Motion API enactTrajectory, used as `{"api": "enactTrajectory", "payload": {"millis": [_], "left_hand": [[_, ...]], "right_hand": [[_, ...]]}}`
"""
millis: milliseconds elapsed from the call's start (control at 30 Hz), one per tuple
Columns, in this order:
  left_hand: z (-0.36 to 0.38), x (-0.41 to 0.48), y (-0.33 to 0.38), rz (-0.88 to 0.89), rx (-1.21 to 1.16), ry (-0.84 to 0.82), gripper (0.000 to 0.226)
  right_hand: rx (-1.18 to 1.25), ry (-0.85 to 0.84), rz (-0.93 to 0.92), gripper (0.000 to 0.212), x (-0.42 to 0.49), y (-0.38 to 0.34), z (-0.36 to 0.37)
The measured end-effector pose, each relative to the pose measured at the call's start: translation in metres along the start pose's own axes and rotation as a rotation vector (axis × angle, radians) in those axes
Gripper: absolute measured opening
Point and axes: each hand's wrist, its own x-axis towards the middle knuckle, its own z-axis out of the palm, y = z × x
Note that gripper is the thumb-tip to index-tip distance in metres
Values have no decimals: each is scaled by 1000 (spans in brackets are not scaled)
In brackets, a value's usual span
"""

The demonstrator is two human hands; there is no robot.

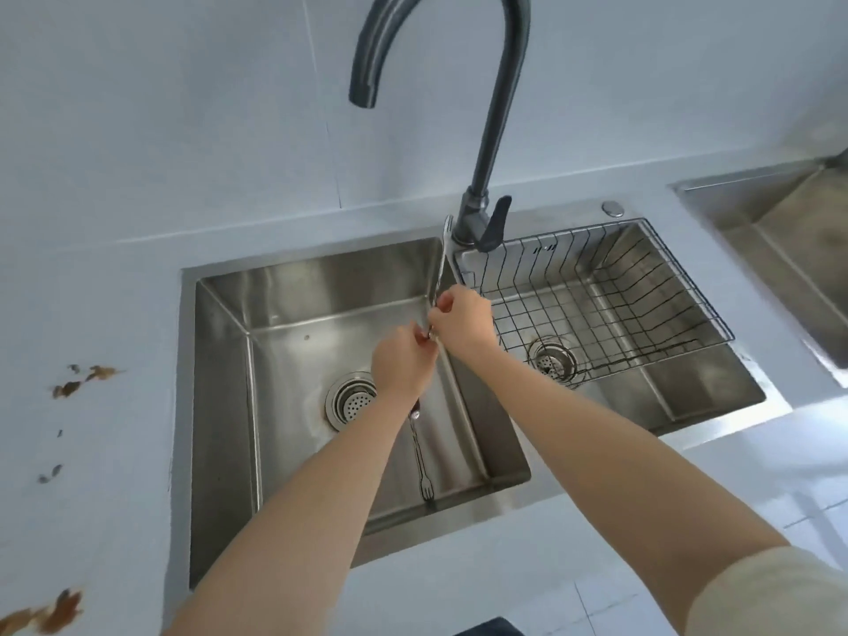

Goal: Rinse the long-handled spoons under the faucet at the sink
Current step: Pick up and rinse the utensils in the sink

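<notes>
From the head camera, much around the faucet [482,130] is proving hard to read. No water is showing below its spout, and whether any is running cannot be told. The two hands are meeting just below and left of the faucet's base, over the divider of the double sink [220,314], and their fingers are hiding the lower ends of the slim metal utensils [441,259] they are gripping. These handles are rising toward the faucet base, blurred; their count, and whether they are spoons, cannot be told.

The left hand [404,364] is curling closed, fingertips pinched on the utensils' lower part. The right hand [463,321] is closing around them just above, touching the left.

Below the faucet, in the left basin, a long-handled fork [420,456] is lying beside the drain strainer [351,399], its top covered by the left wrist. Right of the faucet, a wire basket [642,286] is sitting in the other basin.
</notes>
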Motion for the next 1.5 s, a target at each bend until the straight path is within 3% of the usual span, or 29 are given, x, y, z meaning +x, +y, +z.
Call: {"api": "enactTrajectory", "payload": {"millis": [167, 300, 500, 600, 733, 933, 1067, 1333, 1500], "left_hand": [[-21, -7, 38, 227, 41, 30, 17], [-13, -5, 74, 373, 106, 2, 17], [41, 6, 122, 525, 276, -54, 21], [84, 12, 139, 529, 334, -83, 18], [141, 23, 158, 510, 404, -148, 17], [201, 38, 155, 406, 480, -261, 17], [212, 39, 145, 404, 530, -310, 16], [219, 49, 120, 338, 594, -444, 20], [220, 49, 105, 313, 592, -478, 16]], "right_hand": [[402, 98, 98, 29, -10, -4, -47], [637, 146, 195, 10, -10, 9, -85], [800, 187, 328, 17, 12, 60, -132], [791, 179, 429, 16, 30, 98, -151], [774, 132, 552, 31, 58, 146, -178], [520, -7, 678, 11, 92, 204, -188], [351, -105, 687, 30, 104, 221, -180], [-241, -407, 568, 36, 124, 232, -160], [-350, -477, 533, 40, 126, 233, -147]]}}
